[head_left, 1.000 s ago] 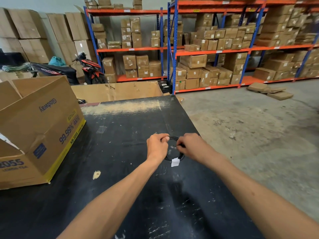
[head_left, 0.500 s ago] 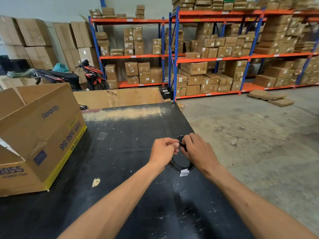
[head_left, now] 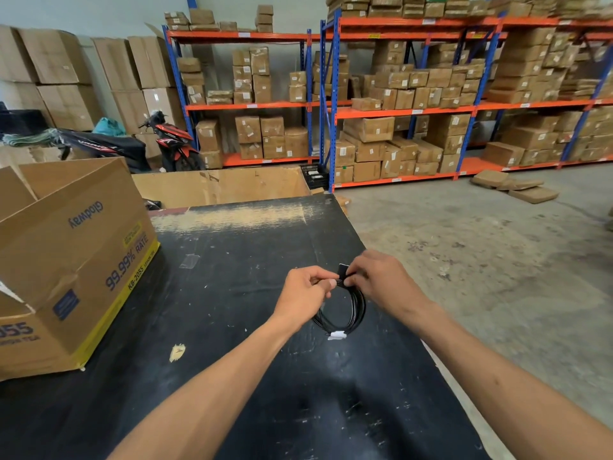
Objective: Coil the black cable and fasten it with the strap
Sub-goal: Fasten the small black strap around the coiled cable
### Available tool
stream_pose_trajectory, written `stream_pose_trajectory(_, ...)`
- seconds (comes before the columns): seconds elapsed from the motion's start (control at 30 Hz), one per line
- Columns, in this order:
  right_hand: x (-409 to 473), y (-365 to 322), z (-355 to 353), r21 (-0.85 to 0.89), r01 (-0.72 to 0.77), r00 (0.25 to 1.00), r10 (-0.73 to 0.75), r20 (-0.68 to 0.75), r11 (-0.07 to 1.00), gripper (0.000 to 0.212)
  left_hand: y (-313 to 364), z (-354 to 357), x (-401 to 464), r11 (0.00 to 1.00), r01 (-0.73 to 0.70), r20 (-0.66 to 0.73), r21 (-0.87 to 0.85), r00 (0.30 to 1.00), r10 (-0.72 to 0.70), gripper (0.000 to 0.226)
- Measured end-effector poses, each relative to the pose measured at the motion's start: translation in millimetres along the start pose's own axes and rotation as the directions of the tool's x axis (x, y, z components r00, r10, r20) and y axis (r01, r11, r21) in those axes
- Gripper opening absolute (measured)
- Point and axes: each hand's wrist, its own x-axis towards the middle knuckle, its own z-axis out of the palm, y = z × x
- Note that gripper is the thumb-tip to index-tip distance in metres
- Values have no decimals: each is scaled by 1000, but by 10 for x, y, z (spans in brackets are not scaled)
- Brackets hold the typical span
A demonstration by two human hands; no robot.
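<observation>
1. Both hands, left hand (head_left: 303, 295) and right hand (head_left: 381, 282), pinch the top of the coiled black cable (head_left: 345, 310) above the tabletop (head_left: 232, 293); the strap (head_left: 343, 269) sits there.
2. The open cardboard box (head_left: 73, 254) stands far left; its contents are hidden.

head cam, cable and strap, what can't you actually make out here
- Strap, head view: only a dark tab shows above the right hand; fingers hide whether it is fastened.
- Black cable: the top of the coil is covered by the left hand and the right hand; its ends cannot be seen.
- White tag on the coil: too small to read.
- Cardboard box: cut off by the left edge.
</observation>
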Motion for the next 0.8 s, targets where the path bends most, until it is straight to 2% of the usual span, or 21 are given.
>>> stream_pose_trajectory(0.03,18,-15,-21,12,-61,998,61,1,998,12,0,-8,-8,999,-20,13,44,1000,19,13)
stream_pose_trajectory(0.13,98,-47,-122,6,-213,956,207,210,977,16,-26,-53,-19,990,-66,67,124,996,58,12)
stream_pose_trajectory(0.2,148,-40,-161,95,-291,920,251,302,952,22,-27,-89,-15,989,-70,100,127,993,57,12)
stream_pose_trajectory(0.27,174,-61,-172,168,-348,902,280,329,922,28,-20,-109,-4,991,-70,131,112,990,55,11)
stream_pose_trajectory(0.37,202,-106,-166,148,-377,875,299,381,914,37,-26,-99,21,999,-24,138,-32,990,28,10)
stream_pose_trajectory(0.43,197,-130,-147,129,-377,874,307,376,917,17,-49,-97,32,984,37,108,-177,994,-18,19)
stream_pose_trajectory(0.5,156,-132,-118,152,-423,866,350,356,893,11,-68,-143,35,962,99,117,-254,991,-71,28)
stream_pose_trajectory(0.6,84,-53,-70,256,-545,826,461,324,798,15,-130,-297,10,955,221,272,-195,948,-164,34)
stream_pose_trajectory(0.67,53,18,-12,378,-619,785,539,305,688,17,-192,-374,-24,948,278,373,-153,905,-205,39)
stream_pose_trajectory(0.73,22,69,53,523,-640,756,581,301,562,17,-235,-390,-46,943,286,384,-170,901,-204,43)
stream_pose_trajectory(0.8,-5,109,106,609,-643,742,575,346,464,12,-258,-381,-52,937,282,310,-206,927,-211,45)
